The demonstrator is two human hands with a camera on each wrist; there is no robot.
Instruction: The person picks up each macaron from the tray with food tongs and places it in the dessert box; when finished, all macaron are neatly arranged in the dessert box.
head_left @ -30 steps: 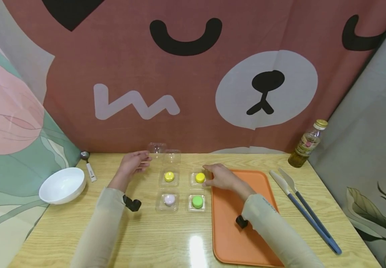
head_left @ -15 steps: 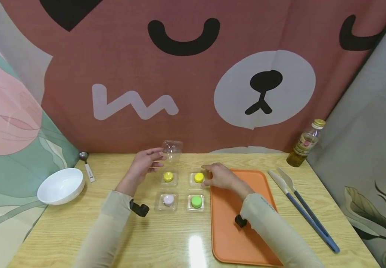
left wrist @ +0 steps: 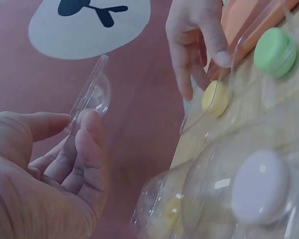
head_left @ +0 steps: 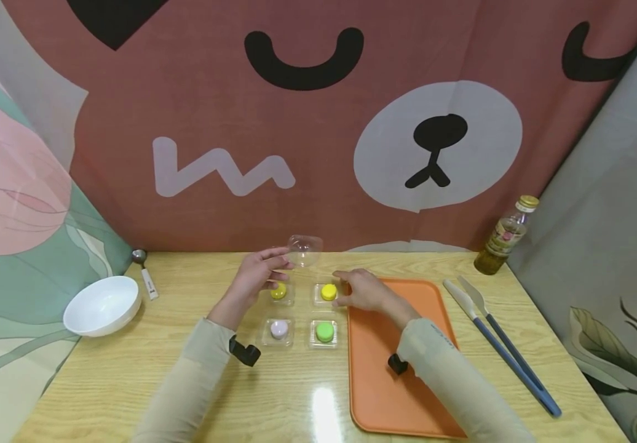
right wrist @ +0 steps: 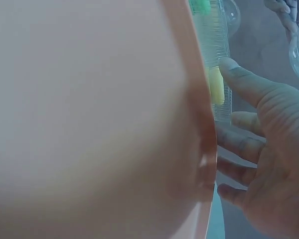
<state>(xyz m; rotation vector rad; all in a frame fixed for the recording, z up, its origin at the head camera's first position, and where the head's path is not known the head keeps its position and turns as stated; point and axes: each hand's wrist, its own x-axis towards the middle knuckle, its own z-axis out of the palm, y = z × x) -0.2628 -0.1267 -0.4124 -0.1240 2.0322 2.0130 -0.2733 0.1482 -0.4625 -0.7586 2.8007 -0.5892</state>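
My left hand (head_left: 257, 277) pinches a clear plastic domed lid (head_left: 305, 251) between thumb and fingers, raised over the back of the table; the left wrist view shows the lid (left wrist: 92, 94) edge-on. Below that hand, a yellow macaron (head_left: 278, 291) in a clear case is partly covered. At the right, my right hand (head_left: 371, 292) stays beside another yellow macaron (head_left: 328, 292) in its case, thumb and forefinger spread about the case's right side. Its fingers look relaxed in the right wrist view; firm contact cannot be told. Nearer lie a lilac macaron (head_left: 279, 330) and a green macaron (head_left: 325, 332).
An orange tray (head_left: 379, 394) lies under the right forearm. Right of it are two blue-handled utensils (head_left: 509, 351) and a bottle of amber liquid (head_left: 501, 243). On the left stand a white bowl (head_left: 102, 306) and a measuring spoon (head_left: 146, 275). A printed cloth backs the table.
My left hand has moved right with the clear lid, from left of the cases to above the rear left yellow macaron. The right hand has stayed by the other yellow macaron.
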